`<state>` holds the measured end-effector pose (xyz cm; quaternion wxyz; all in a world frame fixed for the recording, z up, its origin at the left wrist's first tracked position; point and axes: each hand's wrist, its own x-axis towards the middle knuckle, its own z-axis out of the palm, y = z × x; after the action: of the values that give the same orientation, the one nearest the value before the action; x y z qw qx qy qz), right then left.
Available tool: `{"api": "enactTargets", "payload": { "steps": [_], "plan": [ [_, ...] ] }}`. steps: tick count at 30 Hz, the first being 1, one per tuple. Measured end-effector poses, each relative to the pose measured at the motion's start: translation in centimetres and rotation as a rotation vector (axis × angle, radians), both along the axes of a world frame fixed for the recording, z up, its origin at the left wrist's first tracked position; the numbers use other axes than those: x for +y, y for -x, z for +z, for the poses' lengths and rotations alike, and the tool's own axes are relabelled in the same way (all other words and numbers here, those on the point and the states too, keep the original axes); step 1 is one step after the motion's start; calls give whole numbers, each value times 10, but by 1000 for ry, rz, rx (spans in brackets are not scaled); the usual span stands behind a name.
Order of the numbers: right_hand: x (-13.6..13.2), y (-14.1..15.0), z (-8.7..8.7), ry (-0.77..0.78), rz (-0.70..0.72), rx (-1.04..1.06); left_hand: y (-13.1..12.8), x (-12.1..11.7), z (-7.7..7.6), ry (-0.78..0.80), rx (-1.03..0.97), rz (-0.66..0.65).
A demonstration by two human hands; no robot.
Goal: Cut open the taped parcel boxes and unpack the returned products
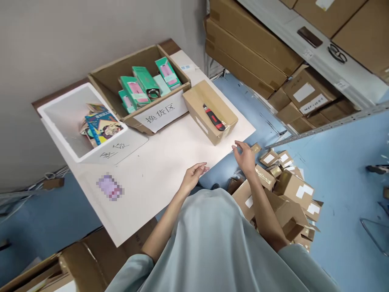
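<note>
Our worktop (142, 190) carries an open carton (114, 72) and, beside it, a white bin (63, 121); the carton crowds our taped box (197, 101) at the right end. Our right hand (244, 156), nearer the box, and our left hand (192, 177) have fingers loosely apart. A red-and-black cutter (214, 117) lies atop the box.

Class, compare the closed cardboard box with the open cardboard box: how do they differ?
The closed box is shut on top and carries a red-and-black cutter; the open box has no cover and holds green packages.
The open box is clearly larger than the closed box.
The open box bears a broad white sign with large characters; the closed box shows a smaller white label.
Both are brown cardboard, resting on the table.
</note>
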<state>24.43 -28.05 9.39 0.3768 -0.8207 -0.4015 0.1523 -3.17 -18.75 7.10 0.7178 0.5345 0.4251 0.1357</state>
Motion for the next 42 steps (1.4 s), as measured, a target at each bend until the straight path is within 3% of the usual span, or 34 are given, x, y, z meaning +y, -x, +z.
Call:
{"api": "enactTargets", "payload": {
  "steps": [6,12,16,22,26,31,36,39,42],
  "plan": [
    [81,24,4,6,67,-131,38,29,3,27,-24,49],
    [116,29,-8,20,29,-267,66,49,5,42,-26,165],
    [134,17,-12,88,-17,-306,63,62,7,51,-7,209],
    [156,-5,-16,177,57,-294,10,82,8,33,-11,266],
    [153,-27,-13,122,141,-273,-40,90,3,17,-13,260],
    [138,-104,-18,2,-5,-288,-96,92,-2,-40,79,282],
    [135,-180,-64,165,-132,-237,-147,97,-5,-73,289,337],
    [139,-188,-101,358,-89,-123,-169,100,-4,-107,393,312],
    [141,-176,-130,486,-53,-3,-178,102,-2,-125,456,287]
  ]
}}
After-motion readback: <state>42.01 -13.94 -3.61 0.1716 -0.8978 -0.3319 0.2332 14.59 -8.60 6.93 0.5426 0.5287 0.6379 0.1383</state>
